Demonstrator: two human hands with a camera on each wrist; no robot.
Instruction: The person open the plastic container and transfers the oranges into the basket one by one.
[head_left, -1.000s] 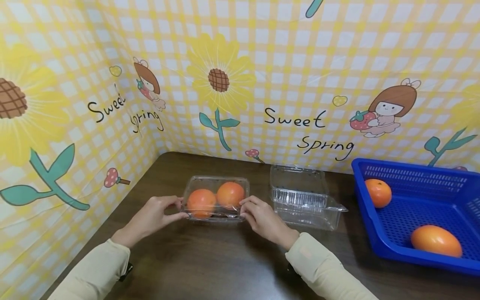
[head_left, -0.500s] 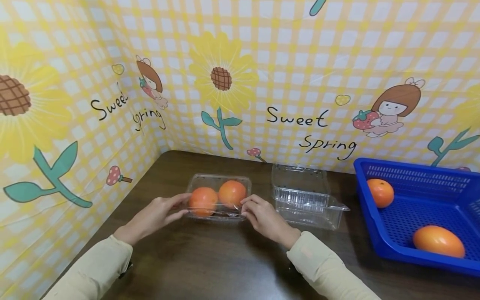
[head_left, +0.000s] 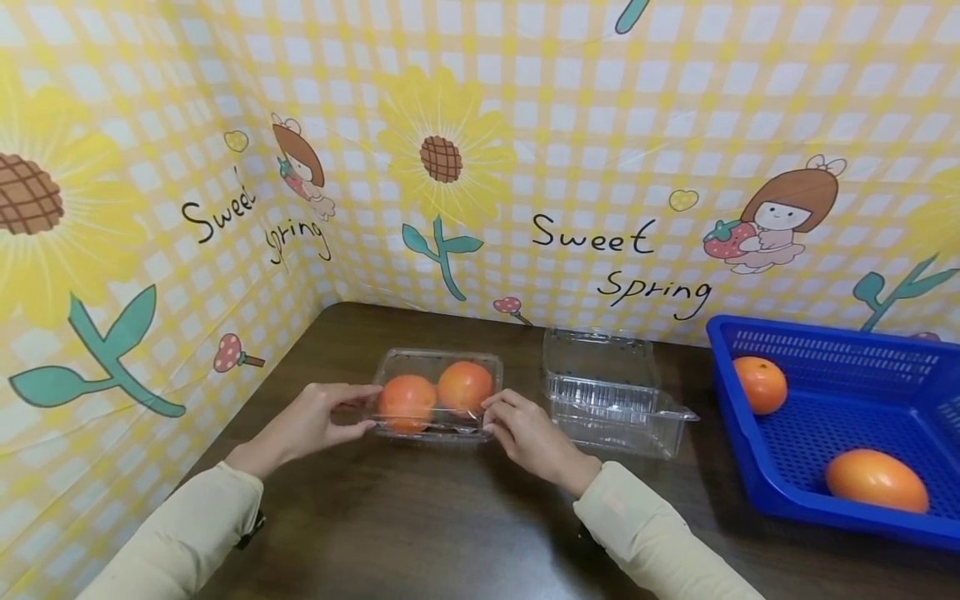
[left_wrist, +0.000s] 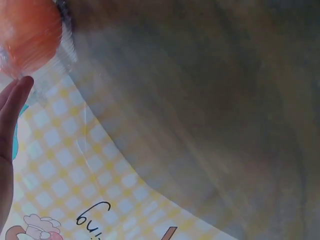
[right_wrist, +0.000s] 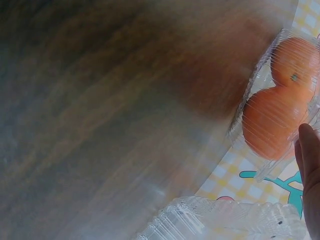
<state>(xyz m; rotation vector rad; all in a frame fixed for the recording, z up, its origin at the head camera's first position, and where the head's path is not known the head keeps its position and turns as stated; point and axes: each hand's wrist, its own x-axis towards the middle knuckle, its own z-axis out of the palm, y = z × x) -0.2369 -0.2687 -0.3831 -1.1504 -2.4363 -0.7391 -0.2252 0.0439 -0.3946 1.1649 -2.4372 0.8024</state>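
Observation:
A clear plastic clamshell box sits on the table with two oranges inside, a left orange and a right orange. Its ribbed lid lies over the fruit in the right wrist view. My left hand holds the box's left end, fingers above and thumb lower at the near corner. At the right end, my right hand pinches the edge with bent fingers. In the left wrist view, the left fingertips meet the plastic just below an orange.
Right of the box stands a second clear clamshell box, with no fruit in it. Farther right is a blue plastic basket holding an orange and another orange. A yellow checked cloth rises behind the dark wooden table.
My left fingers have straightened and reach slightly farther over the box's left end. The right hand keeps its place on the right end, and the box and oranges stay put.

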